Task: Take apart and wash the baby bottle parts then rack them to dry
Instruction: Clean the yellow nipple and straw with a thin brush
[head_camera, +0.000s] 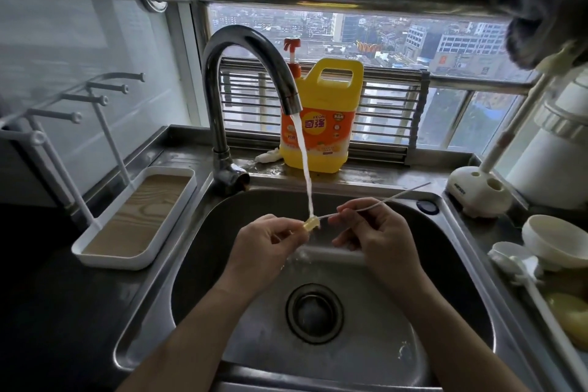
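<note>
Two hands are over the sink (445,258). The left hand (267,242) pinches one small yellow part (311,225) with its thumb and fingers pressed on it. The part is pale yellow, see-through and short, like a little cap. It is right under the water stream (307,181), above the middle of the sink, and the water lands on it.

The right hand (375,232) pinches one thin white rod (409,191) between its thumb and first finger. Its other fingers are curled under. The rod is long, straight and very skinny. It lies slanted: its near end touches the yellow part, and its free end points up and to the right, toward the far right corner of the sink. I cannot tell how far the end goes into the part.

The water comes from one curved metal faucet (241,38). Behind the water stands one yellow dish soap jug (324,124) with an orange label and a red pump.

On the table to the left is one white drying rack (136,216) with five pegs sticking out. On the right sits a white brush stand (477,197) with one long white handle (515,124) in it. Near it is a white bowl-shaped piece (553,242).
</note>
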